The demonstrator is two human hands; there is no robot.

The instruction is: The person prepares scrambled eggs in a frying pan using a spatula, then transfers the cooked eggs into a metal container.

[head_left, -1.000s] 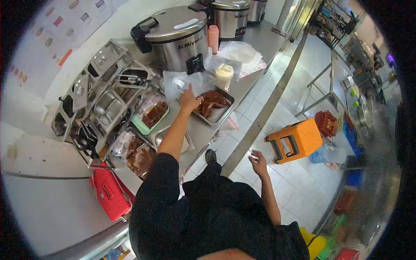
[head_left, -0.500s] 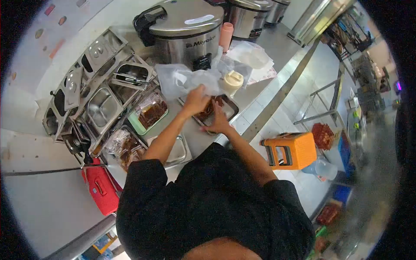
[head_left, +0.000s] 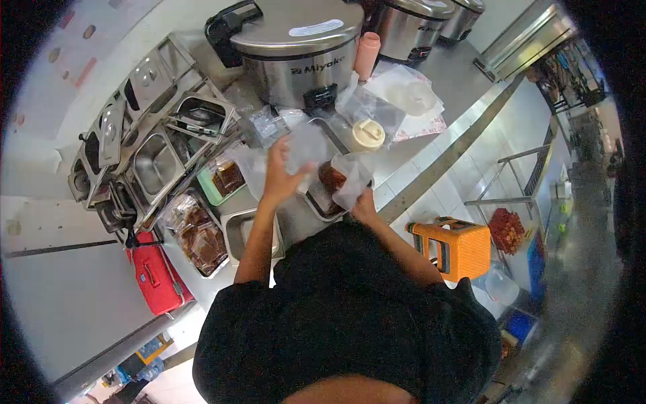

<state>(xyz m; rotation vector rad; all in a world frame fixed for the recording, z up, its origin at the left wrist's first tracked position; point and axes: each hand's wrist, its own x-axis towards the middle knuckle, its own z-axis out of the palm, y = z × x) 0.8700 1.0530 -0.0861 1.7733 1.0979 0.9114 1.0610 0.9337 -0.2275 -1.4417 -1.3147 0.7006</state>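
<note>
A clear plastic bag [head_left: 350, 180] with reddish-brown food [head_left: 331, 176] showing at its side is over a metal tray [head_left: 328, 214]. My right hand [head_left: 365, 205] grips the bag's lower right edge, its fingers closed. My left hand [head_left: 282, 176] has its fingers spread beside a translucent plastic sheet [head_left: 306, 148]; whether it touches the sheet is unclear. A cream-lidded container [head_left: 368, 135] stands just behind the tray. Left of my left hand are a green tray [head_left: 212, 194] with packed brown food and an empty-looking metal pan [head_left: 233, 236].
Large rice cookers [head_left: 296, 64] and a pink bottle [head_left: 367, 55] line the back. Metal pans [head_left: 156, 161] stand in a rack at left, near bagged brown food [head_left: 202, 242]. An orange stool [head_left: 464, 248] and a red case [head_left: 156, 273] sit lower down at the sides.
My left hand has moved left and opened away from the plastic. My right hand has moved right and down, closing on the bag's edge. The view has shifted slightly.
</note>
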